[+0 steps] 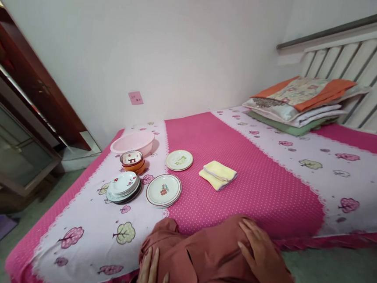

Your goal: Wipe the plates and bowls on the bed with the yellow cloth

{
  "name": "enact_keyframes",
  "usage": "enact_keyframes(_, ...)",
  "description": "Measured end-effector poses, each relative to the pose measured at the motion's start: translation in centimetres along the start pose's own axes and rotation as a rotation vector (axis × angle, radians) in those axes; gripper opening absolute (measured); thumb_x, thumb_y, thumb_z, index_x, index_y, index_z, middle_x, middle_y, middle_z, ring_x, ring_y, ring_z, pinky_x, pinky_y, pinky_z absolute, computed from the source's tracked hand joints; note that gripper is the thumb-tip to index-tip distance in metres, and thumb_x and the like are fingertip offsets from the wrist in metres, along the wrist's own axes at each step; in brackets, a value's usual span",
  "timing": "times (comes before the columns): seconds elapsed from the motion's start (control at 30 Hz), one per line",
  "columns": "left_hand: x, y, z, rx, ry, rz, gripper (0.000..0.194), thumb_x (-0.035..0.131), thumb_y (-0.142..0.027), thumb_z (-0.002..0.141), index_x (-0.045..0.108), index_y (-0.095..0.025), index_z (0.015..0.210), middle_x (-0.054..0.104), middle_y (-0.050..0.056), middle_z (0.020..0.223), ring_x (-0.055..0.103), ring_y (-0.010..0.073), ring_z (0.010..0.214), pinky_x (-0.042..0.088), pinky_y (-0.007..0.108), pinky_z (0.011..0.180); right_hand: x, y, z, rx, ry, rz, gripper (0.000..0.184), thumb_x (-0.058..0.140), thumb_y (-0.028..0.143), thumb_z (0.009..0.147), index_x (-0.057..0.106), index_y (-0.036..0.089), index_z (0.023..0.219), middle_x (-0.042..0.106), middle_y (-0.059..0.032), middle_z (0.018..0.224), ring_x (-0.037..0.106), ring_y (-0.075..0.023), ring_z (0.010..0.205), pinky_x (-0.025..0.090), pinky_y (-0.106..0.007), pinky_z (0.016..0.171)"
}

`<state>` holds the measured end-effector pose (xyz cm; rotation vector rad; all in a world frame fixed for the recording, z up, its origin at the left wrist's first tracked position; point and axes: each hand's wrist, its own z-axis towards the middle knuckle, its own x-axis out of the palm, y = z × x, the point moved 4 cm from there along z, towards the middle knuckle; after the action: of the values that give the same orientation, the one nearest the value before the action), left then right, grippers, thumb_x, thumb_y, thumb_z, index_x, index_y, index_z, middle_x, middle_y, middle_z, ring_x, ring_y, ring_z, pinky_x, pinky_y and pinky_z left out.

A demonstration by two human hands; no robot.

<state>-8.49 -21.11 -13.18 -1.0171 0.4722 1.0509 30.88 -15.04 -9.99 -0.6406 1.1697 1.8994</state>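
Note:
Both of my hands rest on reddish-brown cloth at the bottom of the view, which looks like clothing over my lap. My left hand lies on its left part with fingers stretched out. Farther right, my right hand lies flat, fingers apart, holding nothing. Beyond them on the bed are a folded yellow cloth, a small stack of red-rimmed plates, and plates with a green pattern. To the left stand a stack of floral plates and stacked bowls.
A pink basin sits near the wall. The bed's pink and white cover spreads across the view. Folded bedding with a pillow is piled at the far right, before a radiator. A brown door stands at the left.

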Motion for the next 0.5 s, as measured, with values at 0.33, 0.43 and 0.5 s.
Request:
enact_keyframes(0.33, -0.5, -2.2, -0.2, -0.082, 0.077, -0.107, 0.054, 0.041, -0.036, 0.104, 0.048, -0.016, 0.153, 0.051, 0.013, 0.16, 0.038, 0.0253, 0.154, 0.031, 0.047, 0.128, -3.9, 7.5, -7.4, -0.164, 0.465, 0.102, 0.063, 0.068, 0.047, 0.09, 0.059, 0.03, 0.15, 0.05, -0.0083, 0.159, 0.047, -0.0375, 0.147, 0.044, -0.055, 0.119)
enact_keyframes(0.43, -0.7, -1.4, -0.5, -0.084, 0.13, -0.111, 0.054, 0.044, -0.036, 0.102, 0.048, -0.018, 0.153, 0.051, 0.013, 0.16, 0.039, 0.0266, 0.153, 0.035, 0.046, 0.126, -5.0, 6.2, -8.0, -0.092, 0.585, 0.146, 0.074, 0.078, 0.047, 0.08, 0.058, 0.034, 0.15, 0.051, -0.0084, 0.159, 0.052, -0.0389, 0.143, 0.047, -0.053, 0.116)
enact_keyframes(0.5, -0.9, -0.8, -0.6, -0.086, 0.182, -0.102, 0.056, 0.046, -0.038, 0.101, 0.048, -0.018, 0.154, 0.051, 0.014, 0.16, 0.042, 0.028, 0.151, 0.039, 0.047, 0.123, -5.8, 4.6, -8.4, -0.044, 0.566, 0.159, 0.076, 0.08, 0.05, 0.077, 0.059, 0.035, 0.149, 0.055, -0.0093, 0.155, 0.056, -0.0396, 0.139, 0.048, -0.054, 0.115)
